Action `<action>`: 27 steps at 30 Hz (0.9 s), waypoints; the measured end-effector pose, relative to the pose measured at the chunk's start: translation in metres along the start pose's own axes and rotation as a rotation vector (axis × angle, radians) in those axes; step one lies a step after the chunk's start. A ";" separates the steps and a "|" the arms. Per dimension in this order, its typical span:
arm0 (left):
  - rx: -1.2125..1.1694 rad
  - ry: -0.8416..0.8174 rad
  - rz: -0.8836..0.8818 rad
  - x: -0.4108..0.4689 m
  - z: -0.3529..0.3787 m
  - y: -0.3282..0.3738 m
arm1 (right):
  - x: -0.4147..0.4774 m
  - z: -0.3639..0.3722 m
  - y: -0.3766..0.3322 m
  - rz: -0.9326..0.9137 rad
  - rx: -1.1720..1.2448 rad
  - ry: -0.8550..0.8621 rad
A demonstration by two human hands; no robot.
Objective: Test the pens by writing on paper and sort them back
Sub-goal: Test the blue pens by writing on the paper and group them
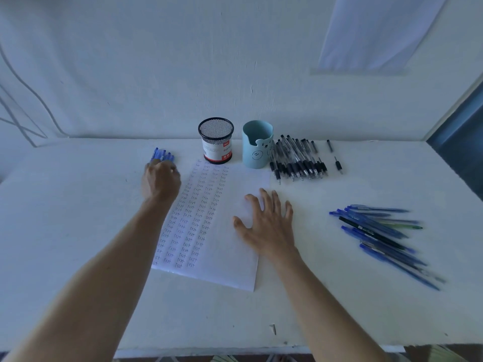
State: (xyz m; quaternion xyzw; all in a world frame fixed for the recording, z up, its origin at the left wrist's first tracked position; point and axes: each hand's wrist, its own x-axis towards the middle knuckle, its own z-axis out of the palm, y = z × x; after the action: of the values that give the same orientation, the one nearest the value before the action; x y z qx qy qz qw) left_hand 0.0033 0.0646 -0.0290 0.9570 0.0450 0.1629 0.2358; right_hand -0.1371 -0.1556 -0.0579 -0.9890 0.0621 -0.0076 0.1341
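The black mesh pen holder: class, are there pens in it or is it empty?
Empty as far as visible: the black mesh pen holder stands upright, nothing poking above its rim.

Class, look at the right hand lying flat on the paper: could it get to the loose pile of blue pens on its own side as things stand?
Probably yes. The right hand lies open on the paper, and only bare table separates it from the blue pens.

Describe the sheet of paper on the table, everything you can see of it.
The sheet of paper is white and lies flat on the white table, turned slightly askew. Its left half is filled with columns of the handwritten word "test"; the right half is blank. The right hand rests spread on that blank part. Its far edge reaches close to the mesh pen cup and the blue bear holder; contact is unclear.
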 end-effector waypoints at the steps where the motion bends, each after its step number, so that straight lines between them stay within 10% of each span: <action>1: -0.028 0.013 0.040 -0.007 -0.001 0.006 | 0.000 0.000 0.000 0.002 0.008 -0.001; 13: -0.008 -0.393 0.385 -0.113 0.023 0.049 | 0.007 -0.028 0.023 0.042 0.588 0.050; 20: 0.034 -0.383 0.409 -0.113 0.021 0.050 | -0.003 -0.073 0.106 0.265 0.090 0.368; 27: 0.033 -0.368 0.406 -0.114 0.021 0.051 | -0.009 -0.092 0.167 0.613 0.004 0.144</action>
State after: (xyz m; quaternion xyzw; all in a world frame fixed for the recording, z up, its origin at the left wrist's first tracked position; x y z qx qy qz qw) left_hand -0.0971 -0.0081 -0.0558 0.9637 -0.1886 0.0294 0.1869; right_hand -0.1694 -0.3383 -0.0135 -0.9208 0.3668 -0.0369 0.1272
